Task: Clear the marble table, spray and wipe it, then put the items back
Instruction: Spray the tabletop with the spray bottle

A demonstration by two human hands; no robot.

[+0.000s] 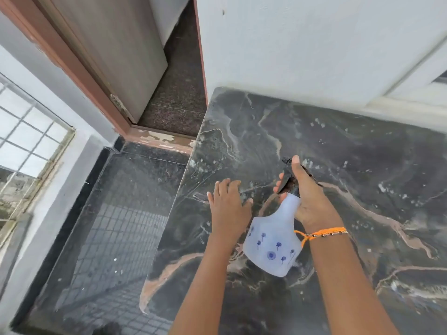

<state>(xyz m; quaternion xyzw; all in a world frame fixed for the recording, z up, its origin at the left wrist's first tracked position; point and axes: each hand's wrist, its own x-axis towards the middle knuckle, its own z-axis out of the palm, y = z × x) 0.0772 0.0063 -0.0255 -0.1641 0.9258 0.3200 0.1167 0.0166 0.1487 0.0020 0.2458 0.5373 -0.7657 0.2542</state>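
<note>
A dark marble table [350,165] with pale brown veins fills the right half of the view, and small wet droplets speckle its top. My right hand [307,197] grips the neck of a translucent white spray bottle [273,240] with blue flower prints and a black trigger head, held tilted above the table with its nozzle pointing away from me. My left hand [228,204] hovers just left of the bottle, palm down, fingers apart, holding nothing. An orange thread bracelet circles my right wrist.
A white wall [302,44] backs the table. To the left lie a dark tiled floor [116,226], an open door [116,52] with a brown frame, and a barred window [29,131] at the far left.
</note>
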